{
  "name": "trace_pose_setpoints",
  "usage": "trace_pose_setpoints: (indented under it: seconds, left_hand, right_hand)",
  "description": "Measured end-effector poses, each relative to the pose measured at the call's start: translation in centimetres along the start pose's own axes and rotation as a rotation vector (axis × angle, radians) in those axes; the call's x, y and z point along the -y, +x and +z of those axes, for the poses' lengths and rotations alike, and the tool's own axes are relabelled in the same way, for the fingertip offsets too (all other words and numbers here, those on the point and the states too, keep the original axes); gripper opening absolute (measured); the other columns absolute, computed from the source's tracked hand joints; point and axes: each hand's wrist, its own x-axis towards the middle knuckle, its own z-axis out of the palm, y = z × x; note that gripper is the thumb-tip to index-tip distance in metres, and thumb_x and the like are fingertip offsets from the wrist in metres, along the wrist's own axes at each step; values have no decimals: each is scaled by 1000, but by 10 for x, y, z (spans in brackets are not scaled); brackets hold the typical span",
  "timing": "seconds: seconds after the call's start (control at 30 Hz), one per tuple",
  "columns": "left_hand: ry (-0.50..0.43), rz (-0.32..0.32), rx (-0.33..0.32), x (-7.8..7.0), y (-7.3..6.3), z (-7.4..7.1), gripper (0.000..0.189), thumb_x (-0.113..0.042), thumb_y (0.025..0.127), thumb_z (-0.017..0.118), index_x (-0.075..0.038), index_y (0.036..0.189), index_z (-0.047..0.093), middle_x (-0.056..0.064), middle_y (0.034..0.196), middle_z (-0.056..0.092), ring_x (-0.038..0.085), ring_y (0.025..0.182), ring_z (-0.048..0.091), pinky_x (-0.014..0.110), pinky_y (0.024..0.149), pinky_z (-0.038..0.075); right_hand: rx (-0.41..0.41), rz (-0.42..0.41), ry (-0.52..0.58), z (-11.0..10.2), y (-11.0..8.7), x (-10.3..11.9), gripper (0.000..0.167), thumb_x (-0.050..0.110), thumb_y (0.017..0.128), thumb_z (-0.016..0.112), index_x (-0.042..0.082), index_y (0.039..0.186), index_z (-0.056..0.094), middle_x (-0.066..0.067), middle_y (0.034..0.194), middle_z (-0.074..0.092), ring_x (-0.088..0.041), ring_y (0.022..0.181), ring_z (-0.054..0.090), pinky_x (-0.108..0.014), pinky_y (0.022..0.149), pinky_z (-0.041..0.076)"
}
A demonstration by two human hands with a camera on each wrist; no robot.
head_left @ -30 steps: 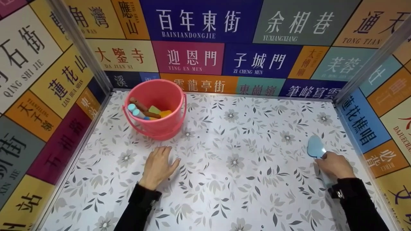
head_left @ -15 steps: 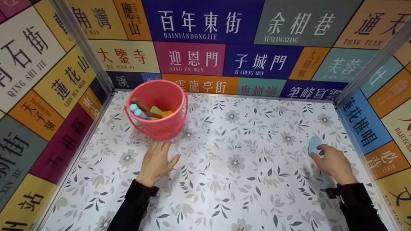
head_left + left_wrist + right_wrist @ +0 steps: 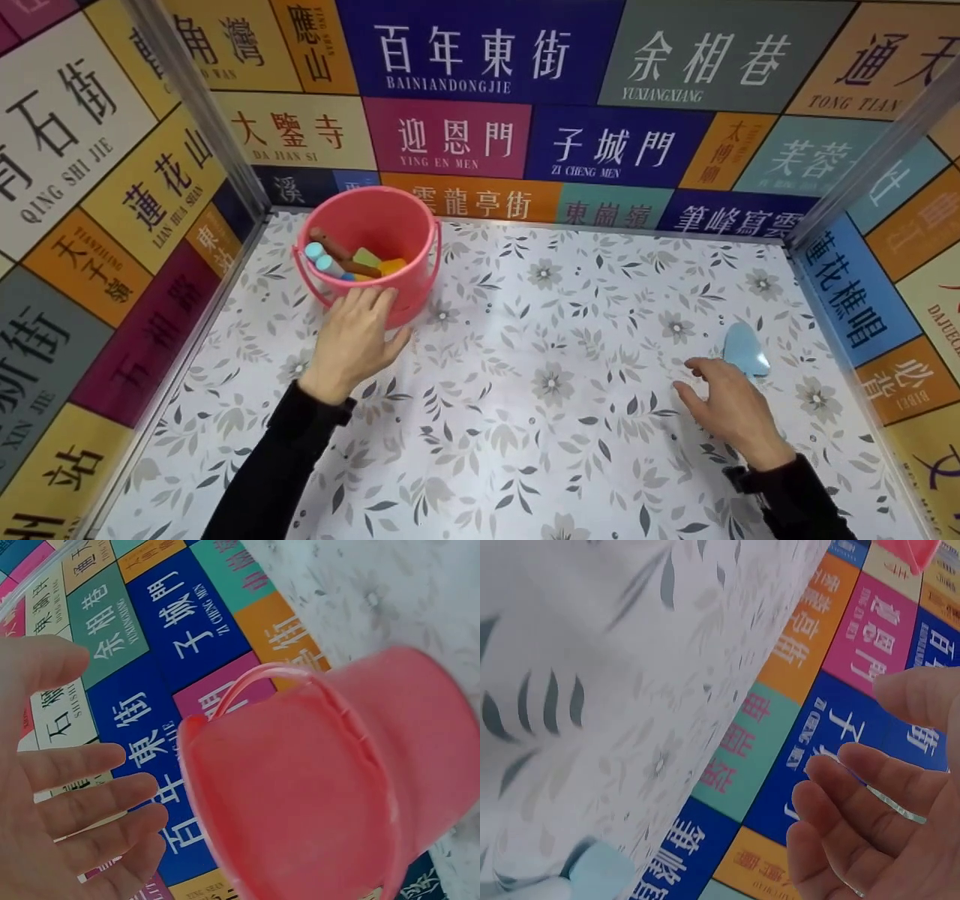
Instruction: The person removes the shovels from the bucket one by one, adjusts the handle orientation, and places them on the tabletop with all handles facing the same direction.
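Note:
A pink bucket [image 3: 409, 296] with a handle stands at the back left. Brown sticks [image 3: 334, 246], light-blue-tipped cylinders [image 3: 325, 264] and yellow and green pieces lie inside it. My left hand [image 3: 351, 345] is in front of the bucket, fingers extended and holding nothing; in the left wrist view the fingers appear apart from the bucket [image 3: 439, 757]. At the right, a light-blue toy shovel [image 3: 744, 349] lies on the floral surface, its handle mostly hidden by my right hand [image 3: 729, 411]. That hand hovers just left of the blade, fingers loosely bent, nothing in them.
Printed panels with street names surround the floral surface [image 3: 551, 315]: a back wall [image 3: 480, 60], a left wall [image 3: 142, 180] and a right wall [image 3: 855, 285]. Metal strips mark the corners.
My right hand has let go of the shovel and moved left and nearer to me. My left hand has moved forward to the bucket's front. The shovel stays at the right.

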Motion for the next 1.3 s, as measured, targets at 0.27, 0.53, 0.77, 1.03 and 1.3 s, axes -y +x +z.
trace_pose_setpoints:
  seconds: [0.27,0.53,0.77,1.03,1.3]
  left_hand:
    - [0,17,13,2,16,-8,41,-26,86,77,1,113,63,19,105,66,38,96,61,49,79,52]
    - [-48,-54,116,22,50,-21,44,-28,91,73,5,119,63,23,110,66,41,101,60,50,92,51]
    - [-23,-199,269,54,82,-26,48,-35,94,66,7,118,61,26,112,66,44,105,59,55,94,49]
    - [5,-309,476,78,102,-21,49,-34,95,64,9,118,60,29,108,65,46,104,62,56,99,49]
    - [54,-380,688,81,119,-5,37,-33,93,66,3,103,65,23,101,68,40,94,66,53,90,54]
  right_hand:
    - [-126,-195,-98,19,-14,10,36,11,78,82,-4,107,67,-21,97,65,-40,82,63,-52,67,52]
    - [-127,-255,-139,29,-24,17,37,17,77,82,-4,104,68,-21,95,65,-41,80,64,-52,64,54]
    - [-98,-253,-129,33,-32,23,37,16,77,82,-4,105,67,-20,93,65,-41,82,63,-53,66,52]
    - [-88,-244,-136,37,-37,25,37,16,76,83,-2,104,67,-19,94,64,-38,80,63,-51,65,52]
    - [-82,-228,-135,38,-40,26,38,18,77,83,-3,105,68,-19,94,65,-38,79,63,-50,64,52]
